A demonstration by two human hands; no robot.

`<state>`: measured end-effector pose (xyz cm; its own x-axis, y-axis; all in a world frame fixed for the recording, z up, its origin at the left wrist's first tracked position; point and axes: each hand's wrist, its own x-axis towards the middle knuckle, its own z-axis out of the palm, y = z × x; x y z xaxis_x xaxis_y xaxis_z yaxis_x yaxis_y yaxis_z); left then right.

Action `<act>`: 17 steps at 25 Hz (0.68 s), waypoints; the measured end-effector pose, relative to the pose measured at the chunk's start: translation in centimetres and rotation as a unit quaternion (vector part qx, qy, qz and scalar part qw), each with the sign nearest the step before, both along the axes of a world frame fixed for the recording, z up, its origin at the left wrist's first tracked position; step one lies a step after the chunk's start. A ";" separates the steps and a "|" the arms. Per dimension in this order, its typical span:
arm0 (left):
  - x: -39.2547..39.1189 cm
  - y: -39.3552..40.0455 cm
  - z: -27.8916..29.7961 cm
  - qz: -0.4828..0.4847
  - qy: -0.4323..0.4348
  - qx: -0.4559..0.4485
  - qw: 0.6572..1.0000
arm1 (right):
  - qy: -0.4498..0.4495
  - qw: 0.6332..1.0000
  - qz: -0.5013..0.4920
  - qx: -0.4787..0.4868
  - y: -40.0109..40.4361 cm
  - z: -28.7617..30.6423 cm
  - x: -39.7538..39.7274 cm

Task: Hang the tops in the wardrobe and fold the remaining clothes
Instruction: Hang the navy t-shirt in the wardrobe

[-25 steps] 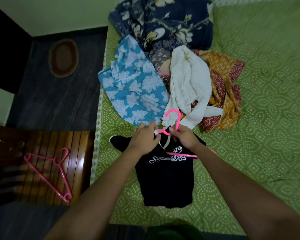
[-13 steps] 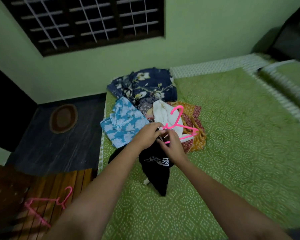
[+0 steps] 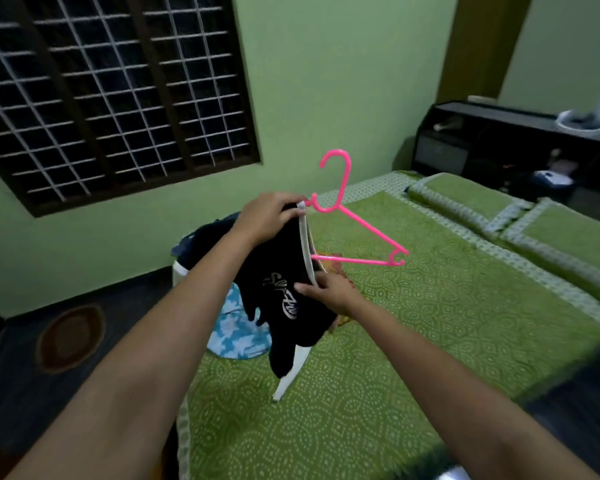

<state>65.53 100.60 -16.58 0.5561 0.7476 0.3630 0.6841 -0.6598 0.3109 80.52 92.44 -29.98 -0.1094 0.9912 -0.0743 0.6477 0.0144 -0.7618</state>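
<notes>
Two hands grip black top (image 3: 284, 289): left hand (image 3: 267, 216) at collar, right hand (image 3: 333, 292) lower; pink hanger (image 3: 357, 233) hook up.

A wide bed covered with a green bedspread printed in pale dotted swirls (image 3: 413, 341) fills the lower right of the view. At its far left corner lies a heap of clothes: a light blue garment with a white flower print (image 3: 236, 337) hangs over the edge, and a dark navy piece (image 3: 191, 240) sits behind it, mostly hidden. Along the far right side, two flat green pillows with pale patterned borders (image 3: 520, 216) rest side by side.
</notes>
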 end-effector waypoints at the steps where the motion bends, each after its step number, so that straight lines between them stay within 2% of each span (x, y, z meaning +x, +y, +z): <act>1: 0.3 -0.2 0.6 -0.003 -0.022 0.004 1.000 | -0.110 0.991 0.004 -0.078 -1.6 -1.4 1.8; 2: 0.5 -0.3 0.9 -0.011 -0.047 -0.003 0.999 | -0.203 0.971 -0.004 -0.129 -3.5 -2.6 3.8; 3: 0.9 -0.4 1.1 -0.027 -0.066 -0.013 0.997 | -0.266 0.954 -0.028 -0.136 -5.6 -3.4 6.2; 4: 1.1 -0.4 0.9 -0.047 -0.069 -0.026 0.996 | -0.283 0.949 -0.072 -0.119 -7.4 -3.5 8.9; 8: 3.7 -1.7 -3.4 -0.121 -0.033 -0.097 0.987 | -0.226 0.938 -0.242 -0.105 -11.6 1.3 19.3; 12: 13.1 -3.6 -7.6 -0.142 -0.032 -0.079 0.986 | -0.225 0.911 -0.333 -0.091 -13.1 7.4 25.3; 15: 22.9 -5.2 -7.4 -0.146 -0.130 -0.066 0.979 | -0.246 0.909 -0.332 -0.065 -16.0 10.8 28.2; 17: 28.9 -5.8 -5.8 -0.173 -0.202 -0.068 0.961 | -0.244 0.895 -0.371 0.038 -19.4 12.5 32.2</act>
